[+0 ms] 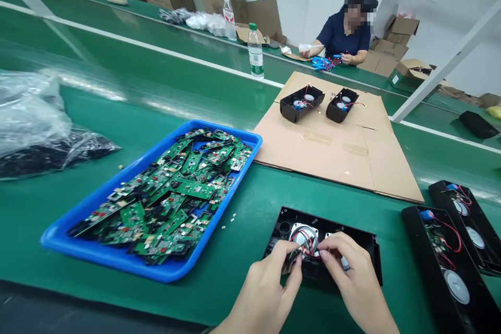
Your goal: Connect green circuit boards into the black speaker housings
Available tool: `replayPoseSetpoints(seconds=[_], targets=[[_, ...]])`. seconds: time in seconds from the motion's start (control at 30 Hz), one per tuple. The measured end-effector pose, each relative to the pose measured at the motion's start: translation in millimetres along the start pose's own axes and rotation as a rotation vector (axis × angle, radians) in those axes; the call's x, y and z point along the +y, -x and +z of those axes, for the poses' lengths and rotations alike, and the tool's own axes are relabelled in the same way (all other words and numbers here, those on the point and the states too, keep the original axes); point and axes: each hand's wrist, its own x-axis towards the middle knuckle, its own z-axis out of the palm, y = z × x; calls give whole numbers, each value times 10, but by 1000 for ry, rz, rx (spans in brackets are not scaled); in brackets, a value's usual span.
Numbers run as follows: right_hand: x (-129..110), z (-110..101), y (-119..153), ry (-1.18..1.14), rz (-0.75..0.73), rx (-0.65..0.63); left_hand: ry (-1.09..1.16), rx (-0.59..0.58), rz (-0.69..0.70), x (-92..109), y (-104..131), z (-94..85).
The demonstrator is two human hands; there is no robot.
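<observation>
An open black speaker housing [362, 237] lies on the green table in front of me, with two round speakers inside. My left hand [274, 282] pinches a small circuit board [290, 260] over the housing's left part. Red and black wires [307, 237] loop above the left speaker. Close beside it, my right hand [350, 271] has thumb and index finger pressed together at the wires near the board; the exact wire end between them is too small to make out. The fingers partly cover the right speaker.
A blue tray [211, 237] of green circuit boards stands left. Cardboard [332, 156] behind holds two housings; more housings [442, 266] lie right. A bottle [255, 55] stands beyond, plastic bags [35, 120] lie far left. Across the bench a person [344, 34] handles blue parts with wires.
</observation>
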Motion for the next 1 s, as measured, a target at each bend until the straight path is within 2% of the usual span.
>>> replayPoseSetpoints(seconds=[0.17, 0.33, 0.5, 0.63, 0.83, 1.0], targets=[[9, -10, -2, 11, -10, -131, 21, 8, 21, 44, -30, 3], [14, 4, -8, 132, -74, -185, -23, 0, 51, 65, -49, -26], [64, -3, -5, 127, -97, -129, -54, -35, 7, 40, -49, -24], [90, 5, -15, 116, -83, -20, -79, -54, 9, 27, -49, -32], [80, 115, -9, 311, -357, -7, -40, -25, -31, 60, -93, -31], [68, 130, 6, 390, -465, 25, -34, -49, -62, 90, -120, -25]])
